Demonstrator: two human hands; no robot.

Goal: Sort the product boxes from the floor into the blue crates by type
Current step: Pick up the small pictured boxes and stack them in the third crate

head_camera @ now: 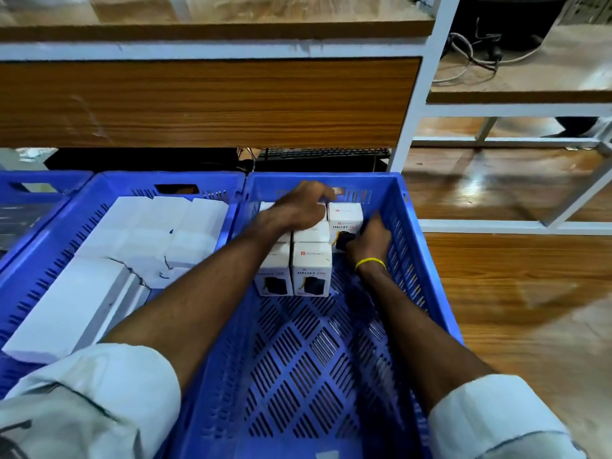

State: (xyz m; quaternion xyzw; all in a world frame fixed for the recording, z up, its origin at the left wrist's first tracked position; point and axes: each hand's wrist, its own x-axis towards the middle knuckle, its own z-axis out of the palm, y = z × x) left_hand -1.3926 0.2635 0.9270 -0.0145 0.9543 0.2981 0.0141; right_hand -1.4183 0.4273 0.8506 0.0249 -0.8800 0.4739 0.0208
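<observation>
The Halley boxes [311,273] stand upright in the far end of the right crate [417,253], packed side against side, so that each row props the next and the printed fronts face the person. The box under the right hand [344,220] sits at the row's outer end, next to the crate's right wall. The right hand [371,238] is pressed to that box's front and side with fingers curled on it, apparently nudging it square against its neighbours; whether it truly grips or only pushes, I cannot tell. The left hand [303,207] lies palm-down across the tops of the back-row boxes, fingers bent over their far edge. It is probably steadying them so the row does not shift while the end box is seated. The hands are close together, a box width apart.

Nearer the person than both hands, the crate floor is bare, leaving room for more rows. Left of the left forearm, the middle crate [99,193] holds plain white boxes [159,233] of another type, laid flat and stacked. Right of the right hand is wooden floor [513,293].
</observation>
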